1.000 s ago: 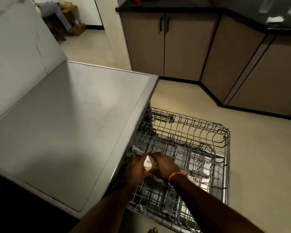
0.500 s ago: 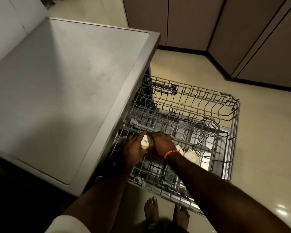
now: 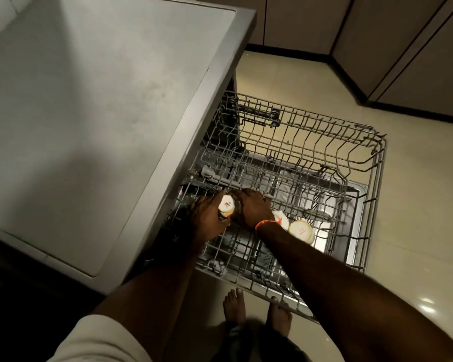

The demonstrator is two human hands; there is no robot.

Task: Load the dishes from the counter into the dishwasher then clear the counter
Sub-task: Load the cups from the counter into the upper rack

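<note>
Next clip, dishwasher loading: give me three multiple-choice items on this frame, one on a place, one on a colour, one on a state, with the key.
1. Where is the cup with the red logo?
A. On the floor
B. Between both hands over the lower rack
C. On the dishwasher top

2. What colour is the band on the right wrist?
A. Orange
B. Blue
C. Green

3. How does the upper rack stand?
A. Pushed in
B. Lifted out
C. Pulled out

Key:
1 B, the left hand and right hand hold it there.
2 A, the wristband shows orange.
3 C, it reaches out over the floor.
</note>
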